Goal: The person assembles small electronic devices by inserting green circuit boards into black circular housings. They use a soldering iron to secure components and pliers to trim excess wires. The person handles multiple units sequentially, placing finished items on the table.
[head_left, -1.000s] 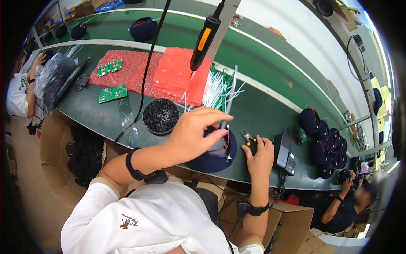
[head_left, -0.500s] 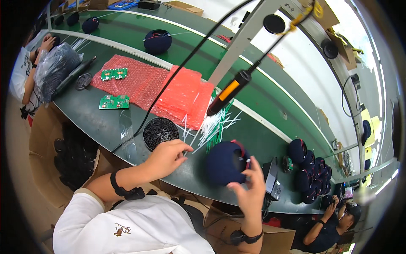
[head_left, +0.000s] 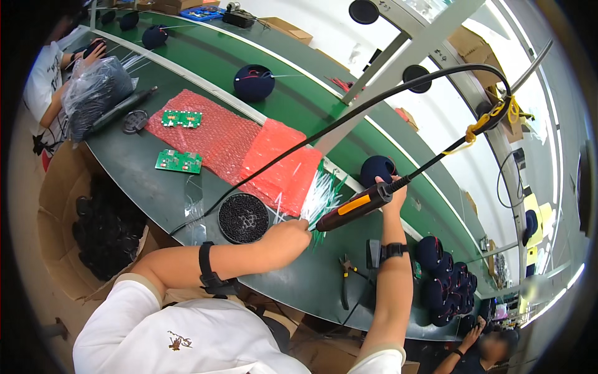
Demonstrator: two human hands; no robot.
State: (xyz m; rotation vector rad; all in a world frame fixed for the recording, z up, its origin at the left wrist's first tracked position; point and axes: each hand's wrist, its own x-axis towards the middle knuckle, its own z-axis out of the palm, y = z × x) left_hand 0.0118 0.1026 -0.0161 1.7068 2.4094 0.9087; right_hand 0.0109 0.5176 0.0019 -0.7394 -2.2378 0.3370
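My right hand (head_left: pixel 397 196) reaches across to the green belt and grips a round navy shell (head_left: pixel 375 169) with an opening in its side. The hanging dark screwdriver (head_left: pixel 355 209) with an orange stripe crosses in front and hides part of that hand. My left hand (head_left: pixel 289 240) is closed by the screwdriver's tip, at the near end of a pile of white and green cable ties (head_left: pixel 322 192). What its fingers hold, if anything, is hidden. Just left of it stands a round dish (head_left: pixel 243 218) of small black parts.
Red bubble wrap (head_left: pixel 205 134) carries a green circuit board (head_left: pixel 182 118); another board (head_left: pixel 178 161) lies beside it. Pliers (head_left: pixel 345 283) rest by my right forearm. Several navy shells (head_left: pixel 443 280) are grouped at the right. Another shell (head_left: pixel 254 83) sits on the belt. Co-workers sit at both sides.
My right hand has carried the navy shell away from me to the belt. My left hand has moved right, toward the cable ties and screwdriver tip. The view has shifted.
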